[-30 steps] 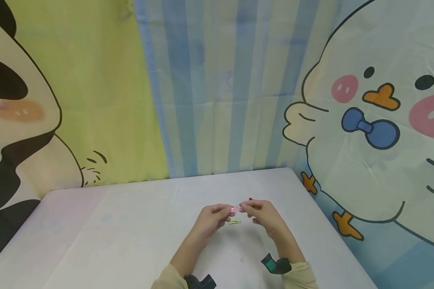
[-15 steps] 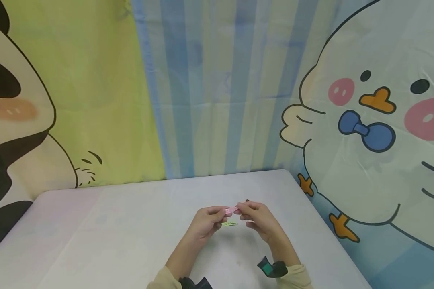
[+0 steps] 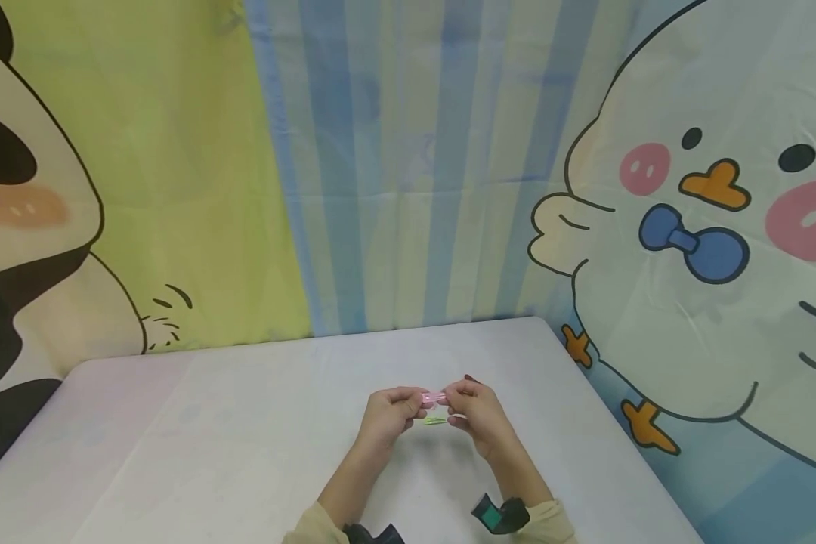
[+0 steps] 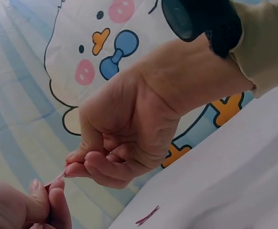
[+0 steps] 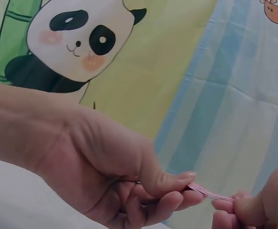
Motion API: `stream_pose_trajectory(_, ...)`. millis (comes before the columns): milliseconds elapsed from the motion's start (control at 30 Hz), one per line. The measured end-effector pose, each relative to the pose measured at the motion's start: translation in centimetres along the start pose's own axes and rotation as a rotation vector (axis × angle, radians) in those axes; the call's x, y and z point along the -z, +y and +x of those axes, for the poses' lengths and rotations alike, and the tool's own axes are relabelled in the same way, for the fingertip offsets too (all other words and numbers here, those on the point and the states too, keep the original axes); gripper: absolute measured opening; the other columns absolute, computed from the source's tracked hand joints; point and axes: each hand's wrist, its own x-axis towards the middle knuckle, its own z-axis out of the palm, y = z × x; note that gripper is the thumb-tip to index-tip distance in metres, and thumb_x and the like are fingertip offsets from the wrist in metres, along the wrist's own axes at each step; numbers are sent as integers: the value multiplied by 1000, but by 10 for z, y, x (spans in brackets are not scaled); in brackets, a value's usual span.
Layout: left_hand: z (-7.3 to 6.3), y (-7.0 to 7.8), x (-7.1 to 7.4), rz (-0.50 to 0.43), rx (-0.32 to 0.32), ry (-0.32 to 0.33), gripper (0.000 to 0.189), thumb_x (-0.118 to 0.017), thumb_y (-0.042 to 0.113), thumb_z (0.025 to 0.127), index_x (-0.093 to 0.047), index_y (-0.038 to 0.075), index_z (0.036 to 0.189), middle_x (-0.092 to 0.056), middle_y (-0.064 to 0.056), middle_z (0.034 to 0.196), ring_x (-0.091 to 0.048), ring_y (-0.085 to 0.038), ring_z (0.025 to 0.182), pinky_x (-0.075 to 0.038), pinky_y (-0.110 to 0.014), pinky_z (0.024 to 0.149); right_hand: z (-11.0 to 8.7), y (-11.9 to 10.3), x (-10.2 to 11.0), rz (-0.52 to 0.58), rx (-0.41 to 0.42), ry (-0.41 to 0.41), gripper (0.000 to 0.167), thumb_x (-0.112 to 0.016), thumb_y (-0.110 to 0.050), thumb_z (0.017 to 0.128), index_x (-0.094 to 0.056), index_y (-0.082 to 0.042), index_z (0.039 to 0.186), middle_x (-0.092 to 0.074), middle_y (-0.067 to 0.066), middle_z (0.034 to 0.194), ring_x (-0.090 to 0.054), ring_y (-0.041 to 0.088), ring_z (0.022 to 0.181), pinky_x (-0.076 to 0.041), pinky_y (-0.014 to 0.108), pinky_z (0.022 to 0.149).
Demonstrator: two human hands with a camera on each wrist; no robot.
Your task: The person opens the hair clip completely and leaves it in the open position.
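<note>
Between my two hands a small slim pink hair clip (image 3: 434,397) is stretched level above the table. My left hand (image 3: 387,417) pinches one end of it with thumb and forefinger; my right hand (image 3: 481,414) pinches the other. From the right wrist view, the clip (image 5: 208,192) shows thin parallel strips running to the right hand's fingertips, and its wider end sits in the left hand (image 5: 110,167). Most of the clip is hidden by fingertips in the left wrist view. Just below the hands a small green clip (image 3: 435,421) lies on the table.
The white table (image 3: 211,438) reaches back to a curtain (image 3: 394,166) with cartoon prints. A small dark red slim piece (image 4: 147,215) lies on the table beneath the right hand in the left wrist view. Dark camera mounts (image 3: 503,516) sit on both wrists.
Both hands keep hold of the pink clip, and the right hand's wrist has tilted slightly. The hands shift a little left in view as the head camera moves. The green clip stays on the table.
</note>
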Motion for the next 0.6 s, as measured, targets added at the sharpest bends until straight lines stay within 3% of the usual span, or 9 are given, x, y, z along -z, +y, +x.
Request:
stream_pose_trajectory(233,1,0,-2,86,-18,39,17,-65,19,90,-72,5,97,-73,-6,82,-65,-10,74,-47,-26,70,2,5,-6,18,14,38,11,-54,-6,95,-59,4,92,-51,3,76,-50,13,70,-52,20,60)
stream_pose_trajectory(600,0,0,-5,95,-39,87,10,-64,8,87,-73,3,89,-69,-2,71,-62,-13,68,-42,-29,67,2,7,-10,-49,32,31,9,-51,-4,94,-55,2,90,-50,4,76,-50,13,68,-52,20,61)
